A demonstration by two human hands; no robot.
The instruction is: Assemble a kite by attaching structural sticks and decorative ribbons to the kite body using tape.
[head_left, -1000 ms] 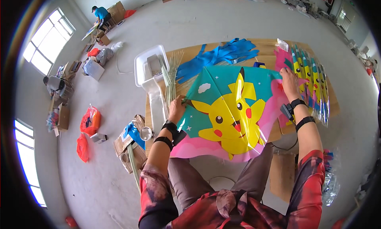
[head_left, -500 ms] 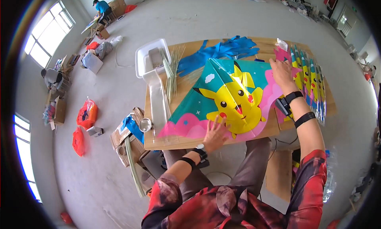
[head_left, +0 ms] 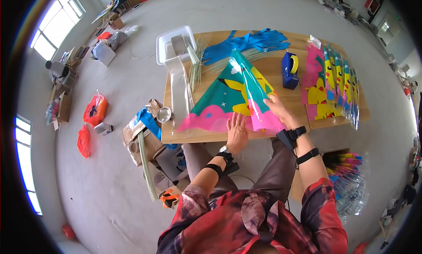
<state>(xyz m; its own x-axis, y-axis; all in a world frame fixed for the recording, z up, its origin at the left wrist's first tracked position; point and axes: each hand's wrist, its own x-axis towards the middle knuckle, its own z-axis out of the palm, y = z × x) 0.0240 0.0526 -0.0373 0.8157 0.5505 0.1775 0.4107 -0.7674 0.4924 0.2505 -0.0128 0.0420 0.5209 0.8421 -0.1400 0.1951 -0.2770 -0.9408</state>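
Note:
A thin plastic kite sail (head_left: 215,101) in teal, pink and yellow, printed with a cartoon figure, lies on the wooden table (head_left: 263,136) before me. Its right part is folded over toward the left, so much of the print is hidden. My right hand (head_left: 281,111) grips the folded part at its right edge, thumb on top. Fingers outstretched, my left hand (head_left: 237,131) rests flat on the pink lower edge of the sail.
Behind the sail lie blue ribbon strips (head_left: 246,45) and thin sticks (head_left: 198,62). A blue tape dispenser (head_left: 290,71) stands right of it, near several rolled kites in clear sleeves (head_left: 340,80). A white tub (head_left: 163,49) sits at the table's far left, a tape roll (head_left: 164,114) at the left edge.
My right hand has brought the sail's right side over to the left, folding it and uncovering the tape dispenser. My left hand stays on the lower edge.

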